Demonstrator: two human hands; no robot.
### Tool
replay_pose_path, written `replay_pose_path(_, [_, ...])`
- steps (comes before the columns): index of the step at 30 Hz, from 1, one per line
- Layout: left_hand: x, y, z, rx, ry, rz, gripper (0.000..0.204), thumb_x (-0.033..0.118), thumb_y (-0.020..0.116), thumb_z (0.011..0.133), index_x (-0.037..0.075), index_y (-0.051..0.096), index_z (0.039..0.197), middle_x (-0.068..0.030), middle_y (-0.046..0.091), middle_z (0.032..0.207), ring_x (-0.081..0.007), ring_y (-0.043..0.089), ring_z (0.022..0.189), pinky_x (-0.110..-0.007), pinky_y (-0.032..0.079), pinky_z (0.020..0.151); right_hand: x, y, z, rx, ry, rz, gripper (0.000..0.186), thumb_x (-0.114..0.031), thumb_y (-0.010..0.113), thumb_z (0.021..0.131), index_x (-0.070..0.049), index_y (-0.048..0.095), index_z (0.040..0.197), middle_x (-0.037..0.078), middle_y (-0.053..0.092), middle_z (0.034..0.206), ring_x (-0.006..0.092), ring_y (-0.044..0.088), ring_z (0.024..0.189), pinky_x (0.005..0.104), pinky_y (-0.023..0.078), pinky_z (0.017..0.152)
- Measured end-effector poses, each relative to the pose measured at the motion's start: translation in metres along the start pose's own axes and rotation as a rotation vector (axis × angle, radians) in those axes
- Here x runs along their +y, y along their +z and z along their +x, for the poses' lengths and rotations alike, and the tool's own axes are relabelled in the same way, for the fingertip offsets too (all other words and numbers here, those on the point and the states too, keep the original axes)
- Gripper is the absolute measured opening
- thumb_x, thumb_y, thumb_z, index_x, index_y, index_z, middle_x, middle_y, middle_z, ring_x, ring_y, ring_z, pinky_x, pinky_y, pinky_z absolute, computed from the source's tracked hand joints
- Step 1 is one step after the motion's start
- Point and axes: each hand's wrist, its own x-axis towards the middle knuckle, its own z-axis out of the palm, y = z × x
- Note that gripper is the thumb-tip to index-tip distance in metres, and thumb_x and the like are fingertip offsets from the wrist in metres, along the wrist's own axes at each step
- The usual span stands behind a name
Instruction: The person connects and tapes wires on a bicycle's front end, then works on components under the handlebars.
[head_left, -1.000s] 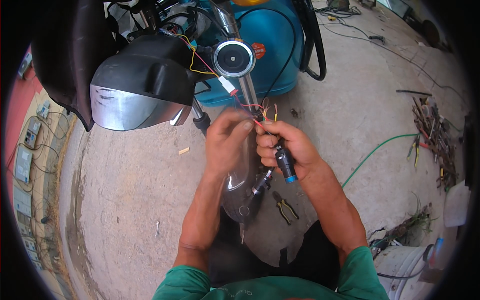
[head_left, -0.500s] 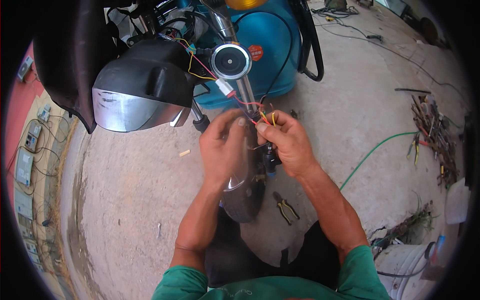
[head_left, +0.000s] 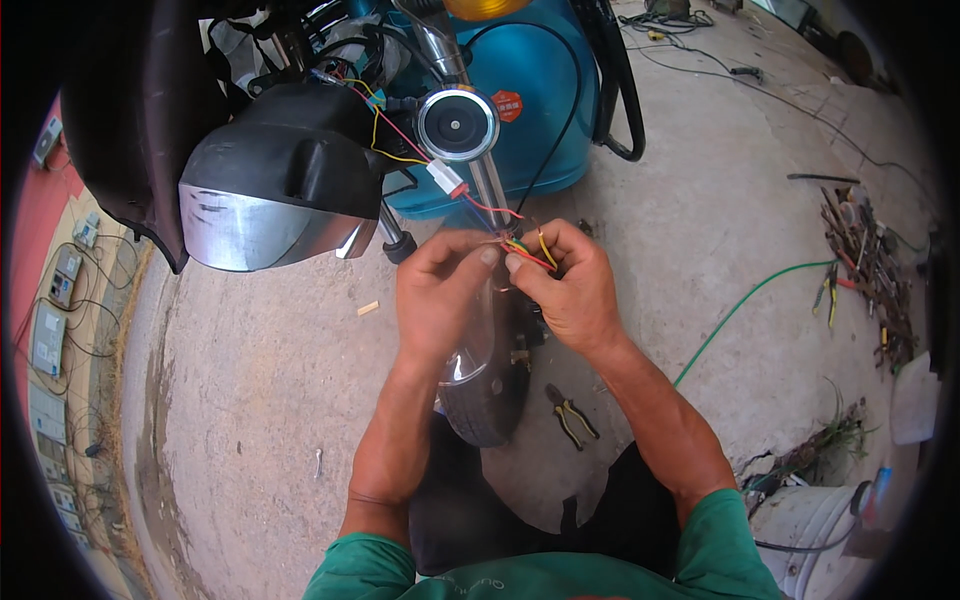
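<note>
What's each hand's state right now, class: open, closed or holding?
Left hand: pinched closed at the coloured wires; whether gripping any, unclear.
Right hand: closed, holding the coloured wires.

Observed concrete floor (head_left: 260, 400), cracked at lower right, and red-and-cream wall (head_left: 72, 190) at far left, under even daylight.

shirt (head_left: 550, 575): green, short sleeves (head_left: 368, 562), pale lettering (head_left: 488, 583) | trousers (head_left: 642, 505): black | hands (head_left: 437, 305): ungloved

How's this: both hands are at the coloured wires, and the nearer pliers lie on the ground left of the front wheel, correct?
Not quite: the head view shows the nearer pliers right of the front wheel. They do lie on the ground, with the left hand and right hand at the coloured wires.
</note>
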Motion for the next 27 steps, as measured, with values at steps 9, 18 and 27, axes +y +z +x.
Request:
replay_pose_path(9, [-0.013, -0.023, 0.016, -0.184, -0.284, -0.523, 0.012, 0.007, 0.068, 0.091, 0.001, 0.067, 0.102, -0.0069, 0.069, 0.091, -0.0146, 0.062, 0.079, -0.029, 0.050, 0.076, 0.010, 0.012, 0.010, -0.121, 0.081, 0.194, 0.009, -0.007, 0.071, 0.090, -0.002, 0.064, 0.094, -0.001, 0.066, 0.085, 0.0024, 0.057, 0.073, 0.0201, 0.046, 0.064])
replay_pose_path(18, [-0.035, -0.033, 0.037, -0.240, -0.231, -0.407, 0.019, 0.011, 0.067, 0.089, 0.004, 0.059, 0.105, -0.0083, 0.063, 0.099, -0.0232, 0.064, 0.099, -0.039, 0.050, 0.098, 0.025, 0.005, 0.022, -0.107, -0.082, -0.034, 0.018, -0.012, 0.071, 0.086, 0.003, 0.061, 0.089, 0.005, 0.063, 0.077, 0.0085, 0.055, 0.076, 0.0298, 0.047, 0.066])
replay_pose_path(27, [-0.046, -0.037, 0.041, -0.440, -0.209, -0.565, 0.028, 0.017, 0.067, 0.091, 0.004, 0.055, 0.112, -0.0101, 0.052, 0.121, -0.0208, 0.056, 0.109, -0.035, 0.043, 0.098, 0.007, -0.006, 0.003, -0.114, 0.173, 0.349, 0.016, -0.014, 0.069, 0.085, 0.002, 0.065, 0.085, 0.003, 0.064, 0.076, 0.0120, 0.059, 0.072, 0.0291, 0.045, 0.066])
